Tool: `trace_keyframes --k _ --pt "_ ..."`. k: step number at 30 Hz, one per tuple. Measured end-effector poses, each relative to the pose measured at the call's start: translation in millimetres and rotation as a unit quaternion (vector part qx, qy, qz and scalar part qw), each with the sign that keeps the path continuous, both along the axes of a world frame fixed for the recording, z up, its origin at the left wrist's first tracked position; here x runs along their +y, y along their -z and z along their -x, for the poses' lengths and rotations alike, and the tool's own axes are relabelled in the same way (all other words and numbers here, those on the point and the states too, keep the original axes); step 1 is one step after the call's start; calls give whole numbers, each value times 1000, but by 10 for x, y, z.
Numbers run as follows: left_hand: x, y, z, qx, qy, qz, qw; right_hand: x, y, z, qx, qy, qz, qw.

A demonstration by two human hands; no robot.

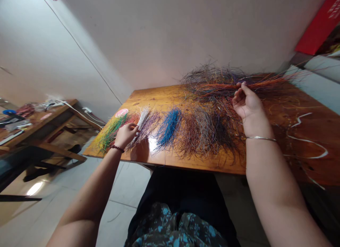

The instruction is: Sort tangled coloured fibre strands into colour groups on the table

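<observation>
My right hand (pixel 245 100) is closed in a pinch on a bundle of orange wires (pixel 261 85), above a large tangled heap of mixed dark wires (pixel 209 75) at the back of the wooden table. Over at the left, my left hand (pixel 126 134) has its fingers closed on a bunch of white wires (pixel 143 118). Beside that hand lie green and yellow wires (pixel 113 130) and red wires (pixel 132 119). A blue bunch (pixel 170 125) lies to its right, followed by brown, grey and black wires (pixel 204 128).
The wooden table (pixel 156 96) stands against a wall. White strips (pixel 318 155) curl on its right part. A red box (pixel 317 26) is at the upper right. A second table (pixel 34 128) with clutter and white cables stands at the left.
</observation>
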State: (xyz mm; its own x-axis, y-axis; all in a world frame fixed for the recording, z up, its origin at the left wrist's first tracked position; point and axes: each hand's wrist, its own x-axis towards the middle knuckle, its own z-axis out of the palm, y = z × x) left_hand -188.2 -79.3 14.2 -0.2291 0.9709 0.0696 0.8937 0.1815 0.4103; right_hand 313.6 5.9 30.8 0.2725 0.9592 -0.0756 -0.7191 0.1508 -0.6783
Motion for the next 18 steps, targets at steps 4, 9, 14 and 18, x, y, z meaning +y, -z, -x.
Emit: trace_keyframes --k 4,9,14,18 --pt "-2 -4 -1 55 -13 -8 998 -11 -18 10 -1 -3 4 1000" --pt "14 -38 -26 144 -14 13 989 -17 -32 23 -4 0 4 1000" --pt "132 -147 -71 197 -2 28 980 -16 -22 20 -16 -2 3 1000" --pt "317 -199 -109 200 28 11 979 -14 -11 12 -11 -2 3 1000"
